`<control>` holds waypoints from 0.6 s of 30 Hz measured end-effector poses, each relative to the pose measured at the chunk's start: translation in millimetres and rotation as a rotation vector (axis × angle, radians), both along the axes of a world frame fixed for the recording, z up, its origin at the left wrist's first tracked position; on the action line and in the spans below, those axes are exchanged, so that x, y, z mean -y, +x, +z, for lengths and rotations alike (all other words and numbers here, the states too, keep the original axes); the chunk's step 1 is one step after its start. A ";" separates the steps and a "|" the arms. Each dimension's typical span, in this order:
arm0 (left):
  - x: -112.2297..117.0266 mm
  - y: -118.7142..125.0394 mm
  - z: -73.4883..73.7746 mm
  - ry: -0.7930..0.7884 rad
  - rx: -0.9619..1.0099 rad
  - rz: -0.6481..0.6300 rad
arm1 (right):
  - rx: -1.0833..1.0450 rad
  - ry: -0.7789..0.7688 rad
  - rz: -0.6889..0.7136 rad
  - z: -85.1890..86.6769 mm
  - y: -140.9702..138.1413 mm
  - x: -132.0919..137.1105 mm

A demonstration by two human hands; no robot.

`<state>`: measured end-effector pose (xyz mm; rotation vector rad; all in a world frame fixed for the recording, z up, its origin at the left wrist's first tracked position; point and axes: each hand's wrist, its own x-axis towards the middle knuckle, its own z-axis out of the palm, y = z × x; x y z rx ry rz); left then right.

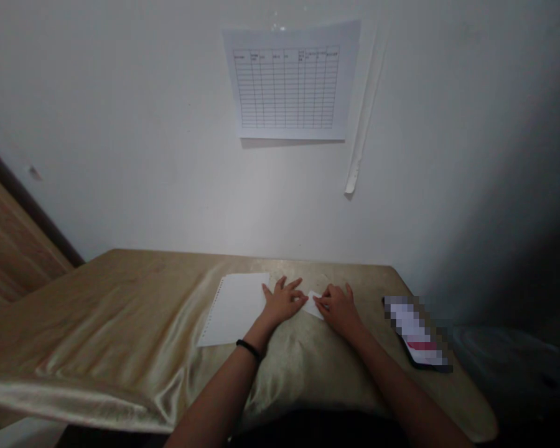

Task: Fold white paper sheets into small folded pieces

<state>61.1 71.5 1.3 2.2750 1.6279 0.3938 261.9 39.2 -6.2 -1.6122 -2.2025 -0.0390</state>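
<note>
A small white piece of paper (313, 305) lies between my two hands, low over the cloth. My left hand (283, 303), with a black band on its wrist, pinches the paper's left edge between thumb and index finger while its other fingers spread out. My right hand (340, 308) has thumb and fingertips closed on the right side of the same paper, covering part of it. Left of my left hand is a larger white sheet (236, 308) with punched holes down its left edge; the left fingers reach over its right edge.
A shiny gold-beige cloth (135, 311) with folds covers the table. At the right side lies a phone (417, 336) with a blurred screen. On the wall behind, a printed table sheet (289, 87) hangs beside a peeling white strip (361, 124). Wooden furniture (18, 224) stands at the left.
</note>
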 end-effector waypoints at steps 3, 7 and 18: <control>-0.5 0.7 -1.0 0.027 0.018 0.004 | -0.006 0.001 -0.011 -0.2 -0.5 0.5; -0.1 1.3 -3.3 0.050 0.000 -0.008 | -0.010 -0.002 -0.007 0.3 -0.9 1.2; 3.2 3.4 2.6 0.051 -0.096 -0.077 | -0.042 0.005 -0.006 -2.2 -0.4 0.5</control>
